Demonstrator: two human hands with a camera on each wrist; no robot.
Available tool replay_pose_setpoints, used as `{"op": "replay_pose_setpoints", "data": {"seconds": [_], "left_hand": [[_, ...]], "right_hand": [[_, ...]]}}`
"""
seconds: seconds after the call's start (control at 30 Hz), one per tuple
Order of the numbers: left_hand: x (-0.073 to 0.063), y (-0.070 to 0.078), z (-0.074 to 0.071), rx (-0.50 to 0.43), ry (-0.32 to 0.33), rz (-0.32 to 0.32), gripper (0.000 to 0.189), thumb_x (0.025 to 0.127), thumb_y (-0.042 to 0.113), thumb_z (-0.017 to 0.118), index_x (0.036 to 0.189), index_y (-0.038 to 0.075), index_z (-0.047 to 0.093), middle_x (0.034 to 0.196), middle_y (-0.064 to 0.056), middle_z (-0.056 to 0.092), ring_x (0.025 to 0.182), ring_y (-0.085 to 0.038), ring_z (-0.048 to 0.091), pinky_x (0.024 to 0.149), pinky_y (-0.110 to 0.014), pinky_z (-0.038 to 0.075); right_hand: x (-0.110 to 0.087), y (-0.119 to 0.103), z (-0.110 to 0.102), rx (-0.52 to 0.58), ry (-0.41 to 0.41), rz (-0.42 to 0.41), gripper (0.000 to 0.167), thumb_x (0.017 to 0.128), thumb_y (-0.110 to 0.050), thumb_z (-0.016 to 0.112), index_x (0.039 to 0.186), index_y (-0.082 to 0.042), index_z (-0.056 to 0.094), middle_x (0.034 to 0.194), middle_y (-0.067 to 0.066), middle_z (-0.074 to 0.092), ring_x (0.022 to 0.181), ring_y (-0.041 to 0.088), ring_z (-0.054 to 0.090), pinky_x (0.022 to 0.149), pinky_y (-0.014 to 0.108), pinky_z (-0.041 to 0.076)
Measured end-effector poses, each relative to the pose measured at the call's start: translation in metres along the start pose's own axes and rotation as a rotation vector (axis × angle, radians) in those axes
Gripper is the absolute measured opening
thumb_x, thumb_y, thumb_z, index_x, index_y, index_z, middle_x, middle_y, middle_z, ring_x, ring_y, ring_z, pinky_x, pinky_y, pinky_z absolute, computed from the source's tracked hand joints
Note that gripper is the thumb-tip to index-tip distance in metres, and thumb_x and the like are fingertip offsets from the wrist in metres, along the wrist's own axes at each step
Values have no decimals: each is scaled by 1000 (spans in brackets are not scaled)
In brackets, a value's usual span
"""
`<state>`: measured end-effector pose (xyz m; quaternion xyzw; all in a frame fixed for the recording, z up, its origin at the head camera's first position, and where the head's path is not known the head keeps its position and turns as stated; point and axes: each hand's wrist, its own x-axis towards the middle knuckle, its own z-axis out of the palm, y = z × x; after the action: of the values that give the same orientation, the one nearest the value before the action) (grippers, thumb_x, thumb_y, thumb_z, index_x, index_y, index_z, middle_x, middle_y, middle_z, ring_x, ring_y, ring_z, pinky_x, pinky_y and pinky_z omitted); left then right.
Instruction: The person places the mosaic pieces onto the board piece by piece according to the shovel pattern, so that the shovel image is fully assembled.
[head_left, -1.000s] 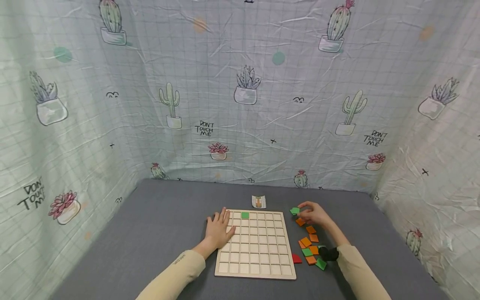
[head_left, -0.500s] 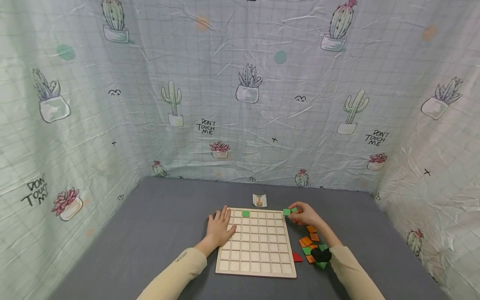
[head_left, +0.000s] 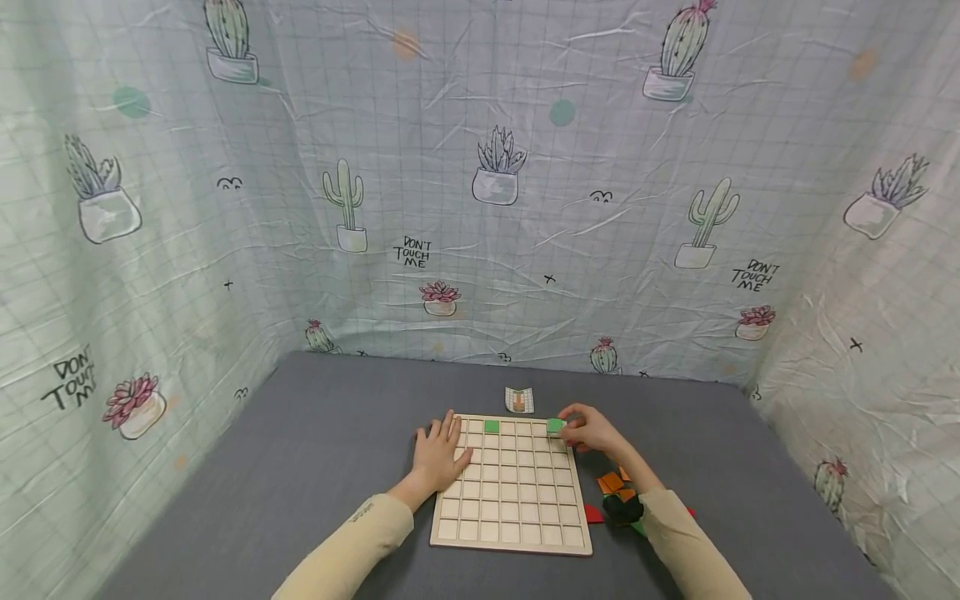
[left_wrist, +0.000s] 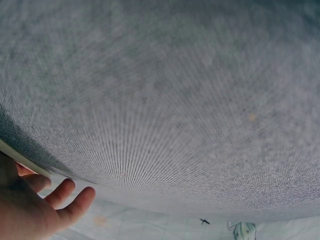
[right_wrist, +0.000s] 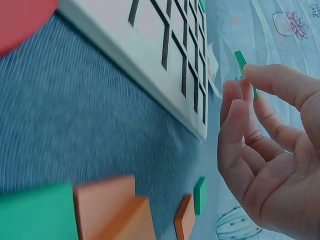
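Observation:
A pale wooden grid board (head_left: 510,527) lies on the dark table. My left hand (head_left: 437,461) rests on its far left part, fingers spread; in the left wrist view only part of that left hand (left_wrist: 35,210) shows beside the board's edge. One green square tile (head_left: 492,427) sits in a far-row cell. Between thumb and fingertips my right hand (head_left: 592,429) pinches another green tile (head_left: 555,426) over the board's far right corner. The right wrist view shows this held tile (right_wrist: 240,62) tilted on edge, raised above the board.
Right of the board lie several loose orange tiles (head_left: 611,482) and green tiles (right_wrist: 37,215), partly hidden by the right wrist. A red piece (head_left: 593,514) touches or nearly touches the board's right edge. Behind the board stands a small patterned card (head_left: 519,400). A cactus-print curtain (head_left: 480,275) surrounds the table.
My right hand has carried a green tile leftward from the loose tiles to the board's far right corner. My left hand has stayed on the board.

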<state>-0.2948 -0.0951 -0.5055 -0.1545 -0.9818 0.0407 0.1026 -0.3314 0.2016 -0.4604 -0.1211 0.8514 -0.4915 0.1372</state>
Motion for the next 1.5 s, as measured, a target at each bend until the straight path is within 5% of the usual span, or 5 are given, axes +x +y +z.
{"op": "replay_pose_setpoints", "data": {"seconds": [0.3, 0.83, 1.23, 1.5], "left_hand": [[0, 0, -2, 14, 13, 5, 61, 92, 49, 34, 138, 9, 35, 143, -10, 33, 115, -31, 40, 83, -51, 34], [-1, 0, -1, 14, 25, 12, 61, 92, 48, 34, 136, 8, 37, 142, -11, 35, 114, -31, 41, 82, -51, 34], [-2, 2, -4, 24, 15, 6, 60, 91, 49, 35, 136, 8, 37, 142, -10, 36, 115, -30, 41, 83, -50, 34], [-1, 1, -3, 31, 14, -2, 61, 91, 50, 35, 137, 9, 37, 142, -10, 35, 116, -30, 40, 84, -50, 34]], "right_hand": [[10, -3, 12, 89, -49, -33, 35, 83, -8, 59, 113, 6, 47, 83, 24, 62, 63, 20, 58, 51, 32, 39], [16, -10, 29, 94, -103, -72, 35, 85, -4, 55, 114, 11, 44, 86, 32, 59, 65, 23, 60, 51, 31, 40], [28, -7, 42, 93, -88, -80, 32, 83, -4, 58, 111, 9, 47, 69, 10, 61, 49, 13, 46, 45, 26, 33], [35, -13, 52, 39, -41, -74, 31, 83, -5, 59, 109, 7, 50, 77, 19, 63, 54, 16, 54, 47, 28, 38]]}}
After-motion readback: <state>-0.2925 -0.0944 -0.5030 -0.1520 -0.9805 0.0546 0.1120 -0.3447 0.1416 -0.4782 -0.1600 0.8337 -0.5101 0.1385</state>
